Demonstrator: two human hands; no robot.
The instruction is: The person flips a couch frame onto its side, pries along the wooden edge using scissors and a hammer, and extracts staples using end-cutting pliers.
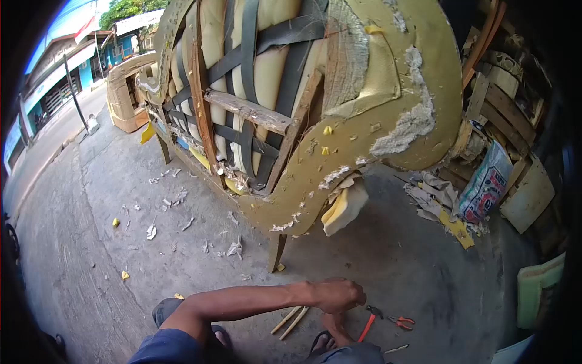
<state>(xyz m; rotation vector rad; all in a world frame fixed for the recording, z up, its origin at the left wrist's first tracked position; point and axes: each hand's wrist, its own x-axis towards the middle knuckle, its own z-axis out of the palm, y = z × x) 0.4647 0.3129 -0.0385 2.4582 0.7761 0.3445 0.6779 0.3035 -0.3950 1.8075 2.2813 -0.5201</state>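
My left hand (339, 295) reaches across my lap with its fingers curled closed; whether anything is inside cannot be made out. Just below it is my right hand (333, 323), its fingers mostly hidden by the left hand. On the concrete to their right lies a hammer (367, 326) with an orange handle and dark head. Beside it are orange-handled pliers (401, 322). Two thin wooden sticks (290, 321) lie on the floor left of my right hand. In front stands a stripped sofa frame (357, 158) with gold covering, torn padding and dark crossed webbing straps (248, 67).
Scraps of padding (235, 247) litter the floor. A printed sack (485, 182) and a pile of wood boards (506, 115) stand at right. A pale green cushion piece (536, 291) is at the right edge. Another furniture frame (121, 97) stands near the street.
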